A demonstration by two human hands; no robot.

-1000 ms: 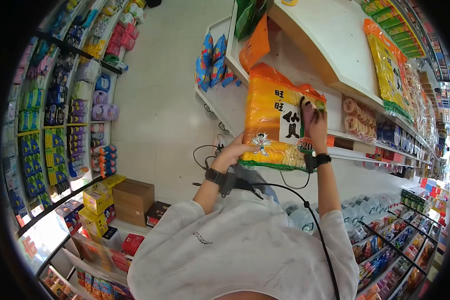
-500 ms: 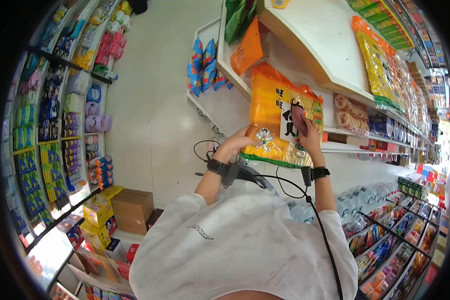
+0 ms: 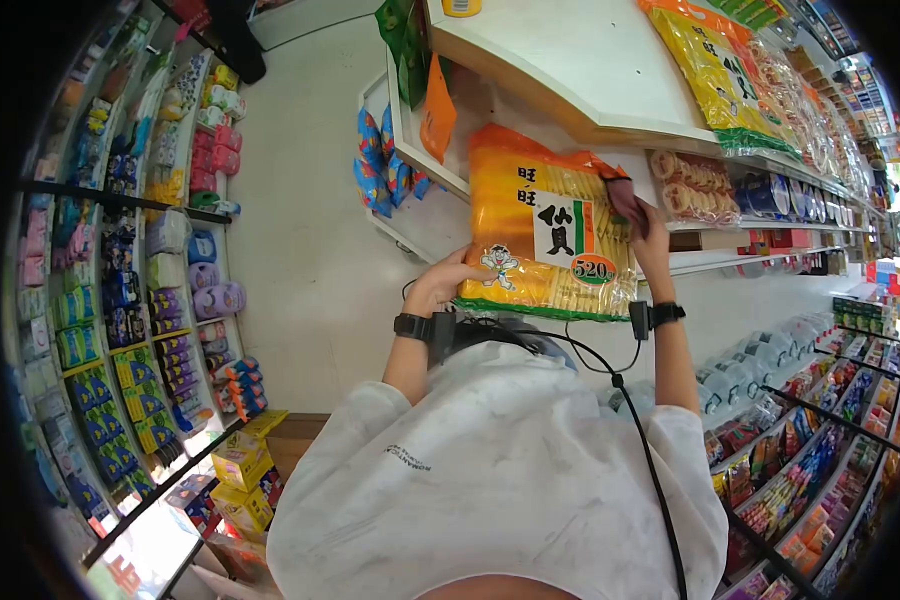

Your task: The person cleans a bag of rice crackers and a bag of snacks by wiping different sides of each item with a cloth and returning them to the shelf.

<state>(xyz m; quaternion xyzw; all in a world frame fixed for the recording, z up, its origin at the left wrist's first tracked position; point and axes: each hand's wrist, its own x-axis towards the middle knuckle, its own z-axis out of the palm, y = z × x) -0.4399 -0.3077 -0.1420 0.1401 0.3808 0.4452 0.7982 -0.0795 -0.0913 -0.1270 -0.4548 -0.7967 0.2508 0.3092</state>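
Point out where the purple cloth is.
In the head view, the purple cloth is in the right hand, at the upper right corner of the yellow snack bag.

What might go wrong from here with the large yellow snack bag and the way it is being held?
The left hand grips the snack bag near a lower corner, while the right hand holds a mauve cloth at the opposite upper corner, so the bag might tip or slip. The black cable loops close to the bag's green lower edge and could snag. The bag's top also sits near an orange card, which it may knock.
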